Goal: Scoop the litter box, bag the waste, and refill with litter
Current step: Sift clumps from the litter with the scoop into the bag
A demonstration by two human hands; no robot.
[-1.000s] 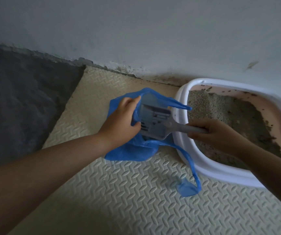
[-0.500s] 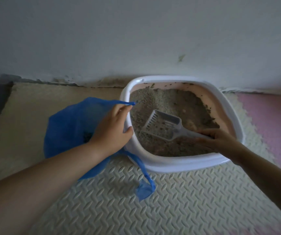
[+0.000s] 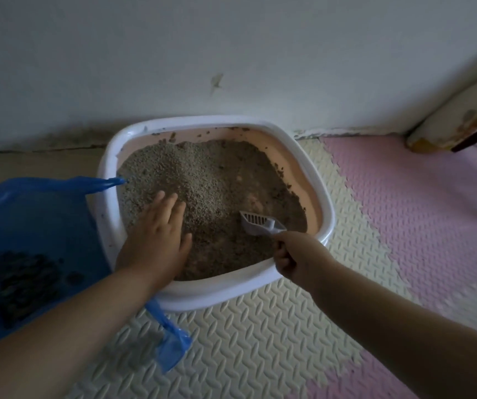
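Fingers [image 3: 171, 210] of my left hand [image 3: 156, 243] lie flat over the litter [image 3: 202, 174]; my right hand [image 3: 297, 260] grips the scoop [image 3: 257, 223]. Dark clumps [image 3: 24, 283], seemingly waste, sit in the bag [image 3: 44, 214]; refill pending.

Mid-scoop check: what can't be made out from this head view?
Head view:
Cut off by the left edge: blue bag; the left forearm also covers its near side.
Hidden inside the right hand: the scoop handle.
Covered by the left hand: litter beneath it; contact unclear.
Too dim and small: the scoop's load.
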